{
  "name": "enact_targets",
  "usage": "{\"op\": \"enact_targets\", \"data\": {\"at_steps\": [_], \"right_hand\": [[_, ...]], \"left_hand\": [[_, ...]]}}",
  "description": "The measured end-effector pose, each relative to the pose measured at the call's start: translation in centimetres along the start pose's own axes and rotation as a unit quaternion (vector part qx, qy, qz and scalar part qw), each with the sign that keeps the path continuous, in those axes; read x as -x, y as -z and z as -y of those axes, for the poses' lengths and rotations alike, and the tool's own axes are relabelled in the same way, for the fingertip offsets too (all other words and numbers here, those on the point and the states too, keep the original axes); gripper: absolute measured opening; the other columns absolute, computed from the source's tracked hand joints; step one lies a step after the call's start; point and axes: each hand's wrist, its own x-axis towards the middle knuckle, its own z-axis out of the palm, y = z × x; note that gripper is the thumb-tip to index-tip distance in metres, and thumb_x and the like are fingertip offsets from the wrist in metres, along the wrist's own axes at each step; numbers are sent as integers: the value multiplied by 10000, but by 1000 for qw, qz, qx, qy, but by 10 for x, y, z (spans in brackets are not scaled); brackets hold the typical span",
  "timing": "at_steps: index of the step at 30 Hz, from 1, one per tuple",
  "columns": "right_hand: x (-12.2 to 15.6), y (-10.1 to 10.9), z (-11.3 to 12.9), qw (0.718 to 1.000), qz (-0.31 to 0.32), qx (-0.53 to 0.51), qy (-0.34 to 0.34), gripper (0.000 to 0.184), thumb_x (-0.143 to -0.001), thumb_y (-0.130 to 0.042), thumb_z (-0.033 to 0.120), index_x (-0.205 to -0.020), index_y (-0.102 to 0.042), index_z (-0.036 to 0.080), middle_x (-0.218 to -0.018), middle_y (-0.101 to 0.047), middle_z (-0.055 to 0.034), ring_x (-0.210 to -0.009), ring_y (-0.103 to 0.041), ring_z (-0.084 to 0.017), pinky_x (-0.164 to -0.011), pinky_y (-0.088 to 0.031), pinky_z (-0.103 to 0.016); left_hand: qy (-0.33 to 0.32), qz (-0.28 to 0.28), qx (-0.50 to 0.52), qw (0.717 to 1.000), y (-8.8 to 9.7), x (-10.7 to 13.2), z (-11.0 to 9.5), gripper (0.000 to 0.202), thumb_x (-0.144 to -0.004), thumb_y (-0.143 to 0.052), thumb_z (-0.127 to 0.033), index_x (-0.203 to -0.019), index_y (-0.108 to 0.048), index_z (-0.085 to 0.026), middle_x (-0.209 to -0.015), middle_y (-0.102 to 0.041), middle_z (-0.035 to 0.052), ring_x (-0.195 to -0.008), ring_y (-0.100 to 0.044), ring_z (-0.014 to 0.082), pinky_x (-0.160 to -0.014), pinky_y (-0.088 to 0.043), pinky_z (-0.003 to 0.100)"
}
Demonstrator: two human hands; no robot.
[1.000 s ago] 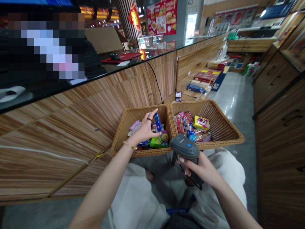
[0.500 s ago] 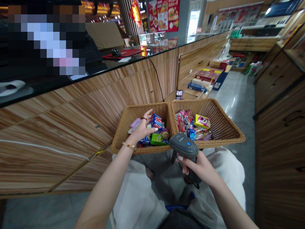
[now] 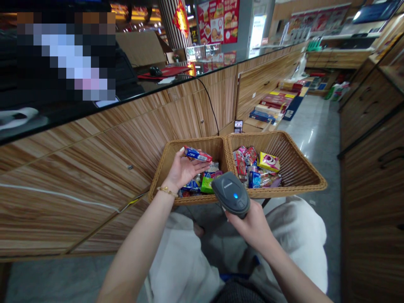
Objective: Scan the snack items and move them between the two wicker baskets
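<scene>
A small blue and red snack box rests in my left hand, held above the left wicker basket with its barcode side showing. My right hand is wrapped around the handle of a dark grey barcode scanner, its blue light lit and its head pointed toward the left basket. Below my left hand lie several packets, among them a green packet. In the right wicker basket sit more colourful packs, including a yellow box and a blue pack.
A wood-panelled counter with a dark glass top runs along the left. Behind the baskets stands a small phone-like screen. Stacked flat boxes lie farther back by the counter. Dark wooden cabinets line the right side.
My left hand has picked up the blue and red box and turned palm-up with it. My right hand has moved the scanner leftward and turned it toward the box.
</scene>
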Motion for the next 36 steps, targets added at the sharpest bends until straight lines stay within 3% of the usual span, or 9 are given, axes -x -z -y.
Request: {"op": "enact_targets", "data": {"at_steps": [4,11,19,25,28,30,33,36], "right_hand": [[-2,-5,6,1000,-8,3,28,118,-803,-578,257,-693,-570,217,-643,-692,-39,-584,-647,-190,-565,-488,-244],[-3,-4,6,1000,12,-2,5,144,-814,-576,270,-677,-580,225,-630,-683,-39,-593,-643,-199,-588,-489,-258],[0,-3,5,999,20,-20,-21,137,-791,-591,269,-659,-568,239,-615,-684,-39,-597,-638,-211,-603,-500,-279],[9,2,0,999,44,-13,-20,137,-797,-586,253,-665,-588,218,-631,-679,-44,-591,-622,-199,-581,-469,-271],[15,6,-3,999,43,-17,-22,119,-779,-594,249,-666,-578,215,-623,-661,-33,-579,-602,-187,-563,-461,-260],[18,8,-4,999,38,-20,-22,114,-778,-599,254,-673,-584,213,-620,-657,-29,-573,-590,-182,-560,-463,-259],[22,12,-5,999,38,-27,-25,124,-783,-605,254,-666,-593,216,-600,-651,-22,-561,-582,-179,-557,-463,-260],[24,15,-7,998,42,-25,-35,119,-776,-620,249,-662,-617,215,-601,-665,-25,-573,-602,-188,-570,-474,-267]], "left_hand": [[9,12,-1,1000,0,0,1,628,-944,-517,-608,-1302,-580,-96,-1126,-778,226,-1095,-755,365,-1101,-488,535],[8,-38,-30,999,-4,-2,1,699,-954,-435,-646,-1345,-543,-77,-1265,-714,276,-1172,-717,392,-1144,-438,581],[2,-8,-41,999,0,-1,3,697,-894,-557,-681,-1298,-599,-114,-1136,-779,213,-1100,-751,366,-1113,-470,575],[-35,-35,-85,995,-2,-5,5,650,-886,-621,-669,-1271,-619,-144,-1106,-788,169,-1042,-771,335,-1102,-493,545],[-66,-44,-154,985,-14,-15,9,646,-878,-706,-591,-1350,-579,-168,-1116,-780,133,-1016,-773,300,-1101,-495,538],[-85,-29,-213,973,-28,-24,13,739,-859,-774,-510,-1466,-489,-199,-1226,-745,137,-1107,-743,297,-1129,-466,554],[-100,27,-296,950,-53,-41,19,907,-812,-855,-403,-1569,-380,-250,-1502,-575,181,-1353,-601,324,-1207,-379,553],[-96,79,-330,936,-67,-55,18,950,-802,-867,-376,-1594,-358,-256,-1661,-361,211,-1466,-479,364,-1236,-329,566]]}}
